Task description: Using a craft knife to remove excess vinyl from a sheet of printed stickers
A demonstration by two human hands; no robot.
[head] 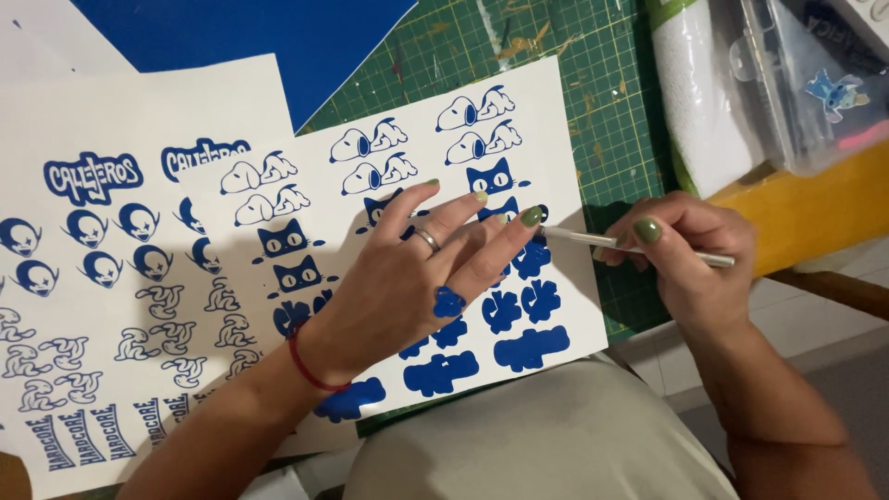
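Your left hand (pixel 407 278) presses flat, fingers spread, on the thin, limp white sheet of blue vinyl stickers (pixel 556 139) at centre; your right hand (pixel 685 255) pinches the slim silver weeding tool (pixel 593 239), tip near your forefinger. Judged light, tear-prone: hold edges.

Two hands: left hand (pixel 417 268), right hand (pixel 685 255). One slim silver tool (pixel 639 248). Two white sticker sheets: one under hands (pixel 556 139), one further left (pixel 139 111). One green cutting mat (pixel 593 83). One blue sheet (pixel 278 37).
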